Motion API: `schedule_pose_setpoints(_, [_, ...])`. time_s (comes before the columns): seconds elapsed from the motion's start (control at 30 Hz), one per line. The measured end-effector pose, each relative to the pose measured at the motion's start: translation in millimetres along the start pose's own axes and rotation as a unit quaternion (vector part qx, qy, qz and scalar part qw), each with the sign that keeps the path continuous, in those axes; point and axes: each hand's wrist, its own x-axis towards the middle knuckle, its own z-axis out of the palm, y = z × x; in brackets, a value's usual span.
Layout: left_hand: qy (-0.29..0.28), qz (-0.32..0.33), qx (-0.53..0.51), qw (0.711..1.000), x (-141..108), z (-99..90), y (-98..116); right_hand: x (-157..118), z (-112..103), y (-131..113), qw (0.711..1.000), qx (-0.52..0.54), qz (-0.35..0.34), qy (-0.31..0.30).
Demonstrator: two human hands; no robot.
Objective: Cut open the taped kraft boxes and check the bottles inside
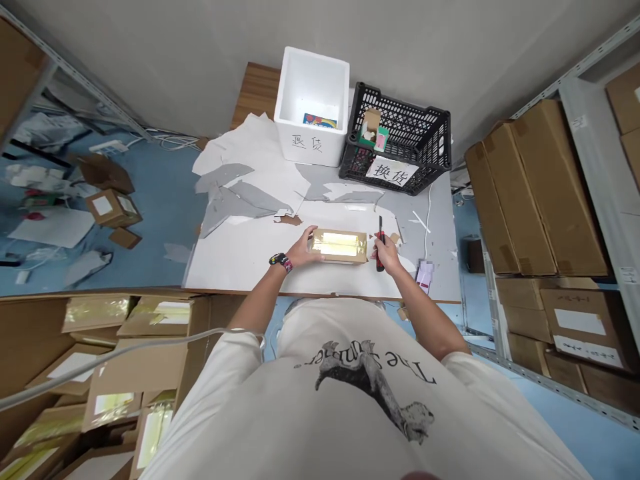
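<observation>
A small oblong cardboard box [340, 246] with shiny clear tape along its top lies near the front of the white-covered table [235, 257]. My left hand [303, 249] grips its left end, thumb and fingers on opposite sides. Just off the box's right end, my right hand [387, 253] is closed around a red and black utility knife [381, 237]. The knife's dark tip points away from me, toward the back of the table. Whether its blade is out is too small to tell.
At the back stand a white foam box [311, 143] and a black plastic crate [425, 143], each with items inside. A phone [425, 275] on a cable lies at right. A large carton [200, 333] of taped boxes stands at lower left. Stacked cartons [540, 193] fill the right shelf.
</observation>
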Motion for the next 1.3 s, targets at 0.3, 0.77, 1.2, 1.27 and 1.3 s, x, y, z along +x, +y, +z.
schedule_pose_setpoints(0.3, [0.011, 0.010, -0.039, 0.999, -6.6, 9.4, -5.1, -25.8, 48.6, -94.3, 0.722, -0.579, -0.298, -0.233])
schedule_pose_setpoints(0.77, [0.017, 0.011, -0.025, 0.999, -5.8, 9.8, -3.8, -34.8, 89.7, -101.0, 0.632, -0.661, -0.319, -0.250])
schedule_pose_setpoints(1.2, [0.032, -0.005, 0.031, 0.999, -7.4, 6.9, 4.9, -15.3, 59.2, -86.6, 0.653, -0.670, -0.259, -0.238])
schedule_pose_setpoints(1.27, [0.033, -0.010, 0.038, 0.999, -7.5, 6.0, 5.9, -12.2, 60.0, -84.3, 0.665, -0.661, -0.251, -0.239])
schedule_pose_setpoints(1.3, [0.031, -0.013, 0.041, 0.999, -7.5, 5.5, 6.5, -11.1, 60.4, -83.1, 0.683, -0.644, -0.252, -0.235])
